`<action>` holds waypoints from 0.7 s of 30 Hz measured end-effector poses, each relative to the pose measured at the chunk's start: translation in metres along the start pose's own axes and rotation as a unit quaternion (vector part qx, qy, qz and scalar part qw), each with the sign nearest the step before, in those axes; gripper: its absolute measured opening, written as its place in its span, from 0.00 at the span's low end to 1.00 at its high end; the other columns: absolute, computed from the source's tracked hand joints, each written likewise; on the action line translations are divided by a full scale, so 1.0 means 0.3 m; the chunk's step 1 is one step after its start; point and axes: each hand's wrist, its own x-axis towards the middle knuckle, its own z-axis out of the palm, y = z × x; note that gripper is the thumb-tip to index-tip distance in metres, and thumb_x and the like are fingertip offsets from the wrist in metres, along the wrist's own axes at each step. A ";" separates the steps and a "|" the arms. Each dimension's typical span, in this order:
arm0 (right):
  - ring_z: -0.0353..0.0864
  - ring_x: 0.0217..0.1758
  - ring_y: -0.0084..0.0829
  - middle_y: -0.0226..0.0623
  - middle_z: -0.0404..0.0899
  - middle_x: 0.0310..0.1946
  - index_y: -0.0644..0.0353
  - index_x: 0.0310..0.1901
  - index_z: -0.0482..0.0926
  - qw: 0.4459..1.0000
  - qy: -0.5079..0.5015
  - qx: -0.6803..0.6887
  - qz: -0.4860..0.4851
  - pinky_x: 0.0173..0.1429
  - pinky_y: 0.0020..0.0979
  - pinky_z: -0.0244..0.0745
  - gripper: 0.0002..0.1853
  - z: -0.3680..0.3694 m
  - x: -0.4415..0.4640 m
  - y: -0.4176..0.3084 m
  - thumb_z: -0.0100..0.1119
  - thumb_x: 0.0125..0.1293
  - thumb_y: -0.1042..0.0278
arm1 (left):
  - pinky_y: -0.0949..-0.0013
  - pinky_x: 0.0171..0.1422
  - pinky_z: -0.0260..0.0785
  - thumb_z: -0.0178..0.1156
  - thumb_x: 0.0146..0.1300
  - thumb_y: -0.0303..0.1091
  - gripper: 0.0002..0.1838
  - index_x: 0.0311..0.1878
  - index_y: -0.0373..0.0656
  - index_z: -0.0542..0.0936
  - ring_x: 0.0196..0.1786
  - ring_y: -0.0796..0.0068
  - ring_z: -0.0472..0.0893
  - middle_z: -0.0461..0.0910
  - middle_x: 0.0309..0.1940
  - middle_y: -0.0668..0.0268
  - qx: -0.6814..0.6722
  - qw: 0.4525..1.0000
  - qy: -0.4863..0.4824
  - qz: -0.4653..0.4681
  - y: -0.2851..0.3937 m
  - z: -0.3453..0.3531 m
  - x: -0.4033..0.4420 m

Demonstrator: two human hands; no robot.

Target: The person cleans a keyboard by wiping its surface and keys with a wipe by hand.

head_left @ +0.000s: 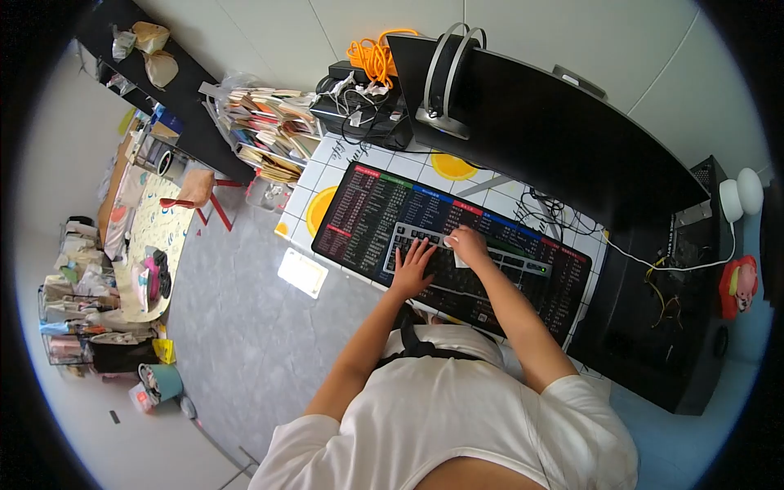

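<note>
A keyboard (pixel 523 265) with a light grey frame and dark keys lies on a large black desk mat (pixel 359 214) printed with coloured headings and small text. Fingers spread, my left hand (pixel 414 268) rests flat on the keyboard's left part. My right hand (pixel 467 244) is closed over the upper middle of the keyboard, pinching a white tissue (pixel 460 262). Part of the tissue is hidden under the fingers, and so are the keys beneath both hands.
Behind the mat stands a wide curved monitor (pixel 563 122) with headphones (pixel 445 82) hung over it. A black computer case (pixel 645 318) is at the right. Cables (pixel 555 214) lie below the monitor. Stacked papers (pixel 273 131) and an orange cable (pixel 374 59) are at the back left.
</note>
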 end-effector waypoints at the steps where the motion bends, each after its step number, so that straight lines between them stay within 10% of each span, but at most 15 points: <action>1: 0.75 0.34 0.39 0.36 0.73 0.29 0.58 0.30 0.79 0.999 0.044 -0.001 0.008 0.38 0.37 0.71 0.10 0.005 -0.017 0.011 0.56 0.55 0.60 | 0.40 0.66 0.28 0.61 0.46 0.38 0.41 0.65 0.57 0.54 0.71 0.64 0.41 0.45 0.68 0.67 -0.007 1.000 0.007 0.005 -0.001 0.003 0.000; 18: 0.71 0.30 0.35 0.36 0.64 0.27 0.55 0.42 0.77 0.978 0.181 -0.078 -0.070 0.31 0.35 0.70 0.10 0.080 -0.120 0.025 0.53 0.58 0.68 | 0.40 0.66 0.31 0.65 0.40 0.44 0.45 0.65 0.58 0.55 0.70 0.63 0.42 0.45 0.68 0.65 -0.001 1.000 0.015 0.013 0.019 0.027 0.004; 21: 0.72 0.39 0.37 0.38 0.66 0.34 0.55 0.46 0.75 0.990 0.057 -0.124 -0.034 0.32 0.37 0.71 0.14 -0.008 -0.161 -0.026 0.52 0.57 0.70 | 0.41 0.66 0.31 0.65 0.41 0.44 0.45 0.65 0.58 0.55 0.70 0.63 0.42 0.45 0.68 0.66 0.004 0.999 0.024 0.023 0.007 0.027 0.002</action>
